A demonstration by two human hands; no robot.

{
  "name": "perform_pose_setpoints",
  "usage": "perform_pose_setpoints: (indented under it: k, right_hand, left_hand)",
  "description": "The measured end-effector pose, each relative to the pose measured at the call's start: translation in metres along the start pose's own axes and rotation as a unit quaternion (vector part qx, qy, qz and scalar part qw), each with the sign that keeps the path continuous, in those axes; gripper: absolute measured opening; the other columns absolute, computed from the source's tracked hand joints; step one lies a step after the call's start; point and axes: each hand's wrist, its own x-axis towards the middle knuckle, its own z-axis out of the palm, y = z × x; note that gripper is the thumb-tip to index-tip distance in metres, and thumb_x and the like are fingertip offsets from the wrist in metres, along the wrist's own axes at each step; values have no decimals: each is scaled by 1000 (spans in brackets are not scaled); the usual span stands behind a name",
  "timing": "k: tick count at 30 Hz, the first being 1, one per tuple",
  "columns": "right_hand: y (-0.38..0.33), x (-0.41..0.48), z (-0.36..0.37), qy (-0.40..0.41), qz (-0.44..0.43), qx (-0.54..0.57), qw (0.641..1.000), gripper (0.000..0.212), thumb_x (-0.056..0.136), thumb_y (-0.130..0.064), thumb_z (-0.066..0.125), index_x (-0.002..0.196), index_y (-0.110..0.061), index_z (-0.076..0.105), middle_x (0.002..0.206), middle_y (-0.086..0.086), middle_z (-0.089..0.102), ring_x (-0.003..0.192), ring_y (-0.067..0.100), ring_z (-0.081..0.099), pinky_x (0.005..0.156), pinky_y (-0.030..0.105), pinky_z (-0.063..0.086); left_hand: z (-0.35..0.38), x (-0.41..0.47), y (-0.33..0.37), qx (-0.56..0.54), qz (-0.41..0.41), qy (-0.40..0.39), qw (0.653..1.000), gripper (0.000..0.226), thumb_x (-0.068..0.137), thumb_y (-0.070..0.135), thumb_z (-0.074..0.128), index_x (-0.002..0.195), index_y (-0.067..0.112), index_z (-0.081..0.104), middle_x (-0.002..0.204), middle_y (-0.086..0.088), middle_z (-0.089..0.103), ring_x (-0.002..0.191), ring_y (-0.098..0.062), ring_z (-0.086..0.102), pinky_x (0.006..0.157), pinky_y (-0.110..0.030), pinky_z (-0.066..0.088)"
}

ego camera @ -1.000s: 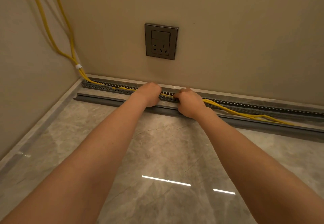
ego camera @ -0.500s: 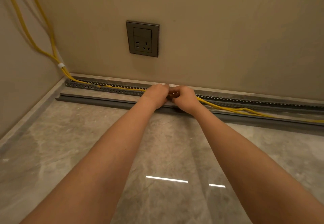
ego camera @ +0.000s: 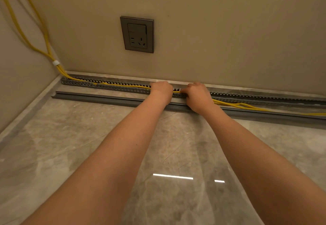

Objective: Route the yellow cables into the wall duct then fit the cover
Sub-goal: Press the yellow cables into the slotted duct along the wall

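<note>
Yellow cables (ego camera: 234, 104) drop down the left wall corner, bound by a white tie (ego camera: 56, 63), and run into the grey slotted wall duct (ego camera: 109, 85) along the foot of the back wall. Left of my hands they lie inside the duct. Right of my hands they spill out over its front edge onto the floor. My left hand (ego camera: 161, 90) and my right hand (ego camera: 198, 94) are side by side on the duct, both closed on the cables with a short stretch showing between them. The long grey duct cover (ego camera: 98, 97) lies flat on the floor just in front of the duct.
A dark grey wall socket (ego camera: 137, 34) sits on the back wall above my hands. The left wall meets the back wall in a corner at the duct's left end. Glossy grey marble floor (ego camera: 88, 136) stretches toward me, with light reflections on it.
My hands, pressed together half a second ago, have drawn slightly apart along the duct. The view has swung left, so the socket and duct sit further right in frame.
</note>
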Motion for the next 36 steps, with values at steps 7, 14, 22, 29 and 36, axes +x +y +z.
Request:
perform_pose_setpoints:
  k: [7,14,22,29,36]
  right_hand:
    - [1,0,-1,-57,7,16,998,37,87,-3,50,123,-4,61,125,17,46,120,34,42,95,36,40]
    - [1,-1,-7,-96,50,64,992,28,86,-9,51,110,1,61,120,21,61,108,37,58,76,34,44]
    - [23,-7,-8,-38,60,240,968,47,79,11,48,120,-6,63,121,15,67,116,29,58,84,23,43]
    - [55,-16,-9,36,95,73,992,32,89,-4,52,119,-9,62,124,13,60,111,32,57,91,38,48]
    - [57,-17,-7,14,89,20,996,26,91,-5,46,102,2,68,110,20,63,98,36,59,76,36,47]
  left_hand:
    - [-7,-6,5,-9,3,45,999,32,93,5,48,124,7,57,129,-12,58,121,-29,55,94,-37,46]
    - [-12,-6,34,-140,31,46,989,33,92,12,48,122,3,58,127,-18,59,119,-34,56,93,-39,48]
    - [-5,-3,48,-129,20,49,990,39,93,7,45,131,1,41,131,-18,56,121,-35,55,95,-40,45]
    - [-4,-2,53,-38,34,32,998,35,93,7,45,127,8,53,125,-13,60,117,-31,58,105,-47,39]
    - [-4,4,54,-44,12,9,999,38,92,6,47,129,12,54,128,-10,59,121,-30,55,110,-53,29]
